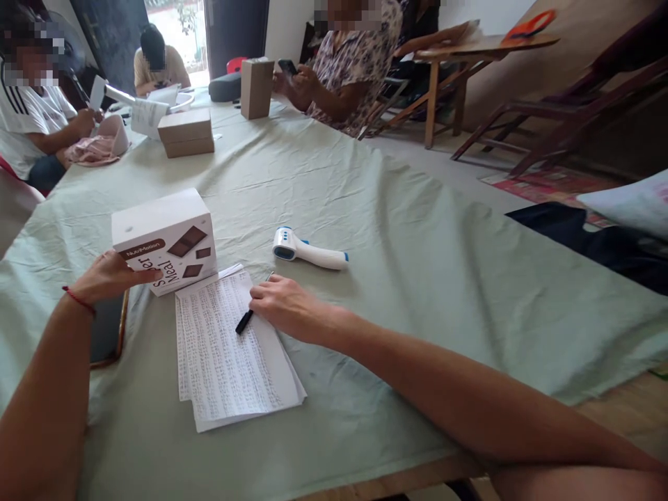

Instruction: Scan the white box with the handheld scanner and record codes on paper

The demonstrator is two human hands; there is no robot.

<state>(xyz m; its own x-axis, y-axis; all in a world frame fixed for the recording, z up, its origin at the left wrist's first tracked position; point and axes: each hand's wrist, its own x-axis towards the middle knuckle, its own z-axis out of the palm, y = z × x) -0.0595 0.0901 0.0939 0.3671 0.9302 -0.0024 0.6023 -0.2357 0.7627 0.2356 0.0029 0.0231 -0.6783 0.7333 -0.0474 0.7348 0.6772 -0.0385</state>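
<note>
We see a big table point(417, 229) with a pale green cloth. On it lie a white box point(164, 236), printed papers point(229, 355), a black pen point(244, 321), a thermometer gun point(307, 250), a phone point(107, 330) and three brown boxes point(186, 133).

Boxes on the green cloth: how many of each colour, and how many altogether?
White box under the left hand: 1
Brown cardboard boxes, lying flat and stacked: 2
Brown cardboard box, standing upright: 1
Total: 4
</note>
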